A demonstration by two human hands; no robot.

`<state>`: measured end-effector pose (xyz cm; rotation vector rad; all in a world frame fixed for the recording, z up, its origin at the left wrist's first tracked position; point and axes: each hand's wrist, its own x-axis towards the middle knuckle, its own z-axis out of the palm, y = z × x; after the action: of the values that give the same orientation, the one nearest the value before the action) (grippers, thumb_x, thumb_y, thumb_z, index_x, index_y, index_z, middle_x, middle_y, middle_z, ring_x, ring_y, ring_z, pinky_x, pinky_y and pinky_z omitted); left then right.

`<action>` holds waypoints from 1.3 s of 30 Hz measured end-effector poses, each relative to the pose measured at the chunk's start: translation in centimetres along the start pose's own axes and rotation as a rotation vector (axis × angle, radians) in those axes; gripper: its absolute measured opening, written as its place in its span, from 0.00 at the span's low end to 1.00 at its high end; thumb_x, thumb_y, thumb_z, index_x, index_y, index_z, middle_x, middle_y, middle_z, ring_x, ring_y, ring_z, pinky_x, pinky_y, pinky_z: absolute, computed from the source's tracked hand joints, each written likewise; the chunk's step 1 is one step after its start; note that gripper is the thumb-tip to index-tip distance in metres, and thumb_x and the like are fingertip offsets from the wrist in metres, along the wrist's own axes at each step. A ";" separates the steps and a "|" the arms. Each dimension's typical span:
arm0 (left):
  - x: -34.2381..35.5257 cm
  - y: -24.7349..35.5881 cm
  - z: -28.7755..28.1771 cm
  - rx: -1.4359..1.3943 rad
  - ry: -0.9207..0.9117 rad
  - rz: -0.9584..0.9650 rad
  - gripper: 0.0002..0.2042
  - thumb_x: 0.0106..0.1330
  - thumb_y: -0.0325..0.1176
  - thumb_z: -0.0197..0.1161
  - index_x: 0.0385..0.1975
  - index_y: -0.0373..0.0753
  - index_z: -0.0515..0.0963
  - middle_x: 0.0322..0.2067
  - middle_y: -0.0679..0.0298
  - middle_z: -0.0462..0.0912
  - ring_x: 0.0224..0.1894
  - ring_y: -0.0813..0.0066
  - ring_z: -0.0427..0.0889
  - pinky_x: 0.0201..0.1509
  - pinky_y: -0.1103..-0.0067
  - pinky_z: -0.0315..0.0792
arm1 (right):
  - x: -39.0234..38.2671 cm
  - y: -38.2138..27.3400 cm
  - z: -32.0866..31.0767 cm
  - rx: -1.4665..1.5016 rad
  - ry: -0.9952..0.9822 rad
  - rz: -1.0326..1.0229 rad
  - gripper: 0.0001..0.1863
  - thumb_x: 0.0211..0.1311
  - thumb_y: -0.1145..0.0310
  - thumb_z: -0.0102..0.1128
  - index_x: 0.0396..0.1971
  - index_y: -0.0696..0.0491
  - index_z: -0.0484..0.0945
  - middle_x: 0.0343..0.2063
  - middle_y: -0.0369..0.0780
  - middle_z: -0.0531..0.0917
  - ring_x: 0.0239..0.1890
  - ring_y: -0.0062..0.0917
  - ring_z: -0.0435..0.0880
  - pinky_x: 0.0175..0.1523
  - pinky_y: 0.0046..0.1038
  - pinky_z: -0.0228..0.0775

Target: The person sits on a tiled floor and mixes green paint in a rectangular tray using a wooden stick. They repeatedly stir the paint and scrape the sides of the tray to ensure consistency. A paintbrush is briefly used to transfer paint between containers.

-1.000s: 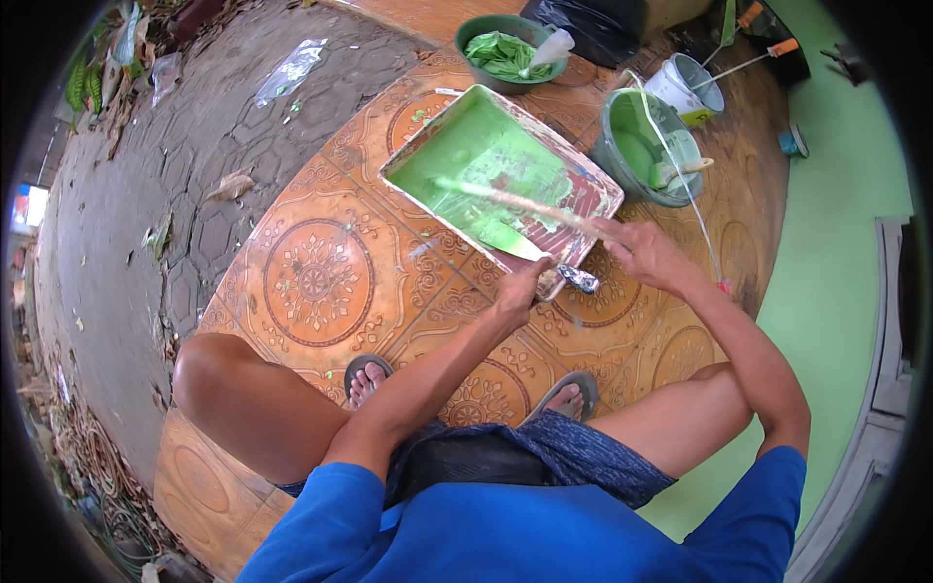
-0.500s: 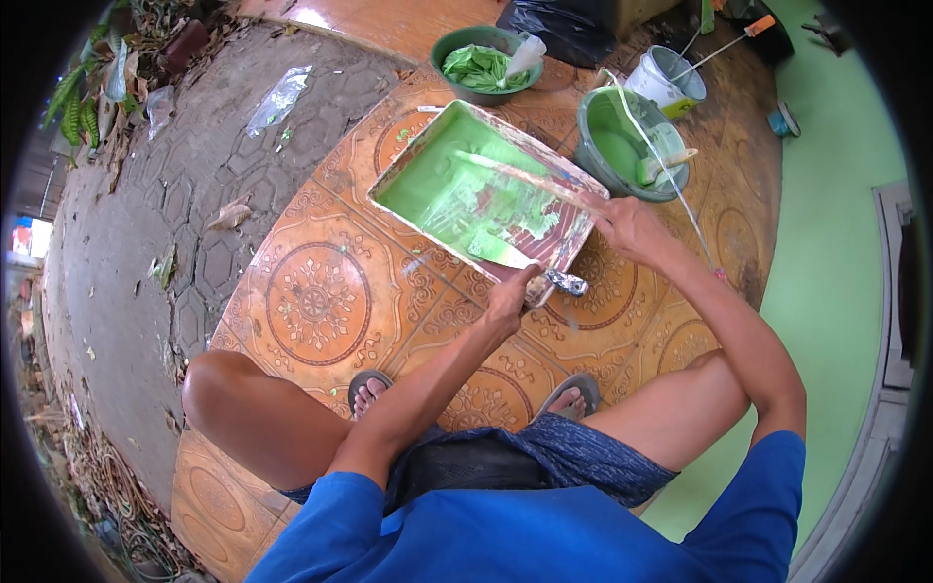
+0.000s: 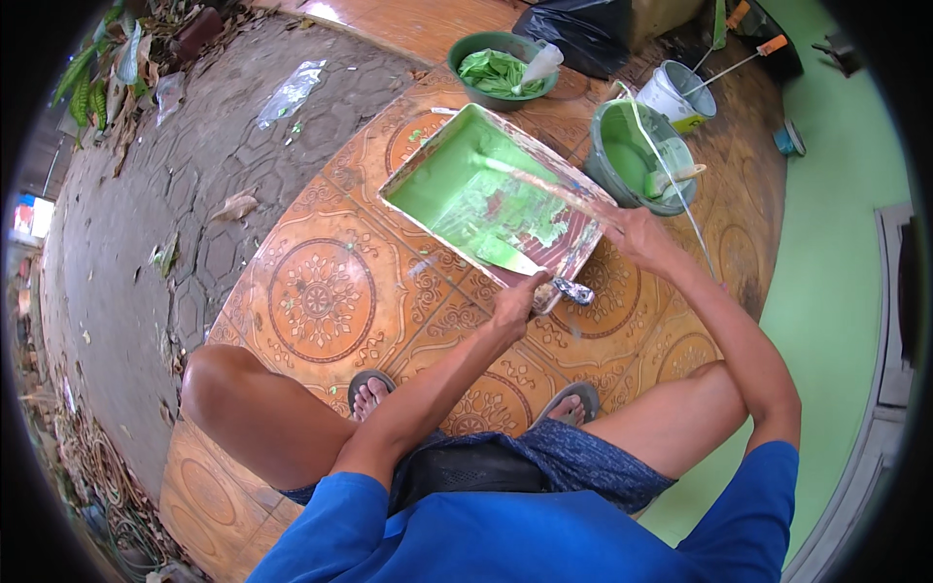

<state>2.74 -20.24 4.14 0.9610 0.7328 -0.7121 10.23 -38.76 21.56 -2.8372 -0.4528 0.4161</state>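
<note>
A rectangular paint tray (image 3: pixel 413 222) holding light green paint rests on the tiles before me, its ribbed reddish slope toward me. My left hand (image 3: pixel 515 306) is closed on the near rim. Beside its fingers a putty knife (image 3: pixel 512 257) lies across that rim, green on its blade; its paint-spattered handle points right, outside my grip. My right hand (image 3: pixel 641 239) is closed around one end of a wooden stick (image 3: pixel 544 185) over the tray's right side. The stick's green-coated far end reaches into the paint.
Beyond the tray stand a green basin (image 3: pixel 466 47) with green material and a plastic bag, a bucket (image 3: pixel 607 160) of green paint with a brush, and a white pail (image 3: pixel 671 92) with an orange-handled tool. A black bag (image 3: pixel 573 34) sits behind. At right rises a green wall (image 3: pixel 826 272).
The stick's far end has shifted right through the paint, and a reddish patch of tray bottom now shows. The left hand keeps its hold on the rim. The whole view has shifted slightly.
</note>
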 end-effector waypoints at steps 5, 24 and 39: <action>-0.6 0.0 0.2 -0.075 -0.030 0.028 0.20 0.53 0.36 0.72 0.38 0.28 0.76 0.33 0.59 0.81 0.29 0.75 0.82 0.30 0.83 0.80 | 1.1 -0.3 -0.6 0.050 0.011 -0.003 0.23 0.61 0.66 0.54 0.57 0.49 0.72 0.35 0.56 0.81 0.37 0.49 0.81 0.47 0.40 0.72; 0.5 -0.6 -0.4 -0.044 -0.026 0.028 0.18 0.54 0.36 0.71 0.37 0.28 0.78 0.32 0.60 0.81 0.28 0.76 0.82 0.29 0.83 0.78 | 2.7 -0.9 -0.3 0.034 0.002 -0.045 0.21 0.58 0.66 0.56 0.54 0.48 0.76 0.32 0.55 0.81 0.35 0.48 0.81 0.45 0.40 0.72; 1.0 -0.7 -0.4 -0.004 -0.006 0.001 0.18 0.56 0.36 0.70 0.39 0.29 0.76 0.32 0.60 0.81 0.29 0.76 0.82 0.31 0.81 0.79 | 1.0 -2.0 -0.6 0.070 -0.068 -0.040 0.23 0.58 0.67 0.56 0.56 0.50 0.74 0.27 0.56 0.80 0.27 0.45 0.78 0.41 0.37 0.71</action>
<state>2.62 -20.38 2.90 0.9547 0.7280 -0.7120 10.82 -36.73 22.46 -2.7486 -0.4968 0.5115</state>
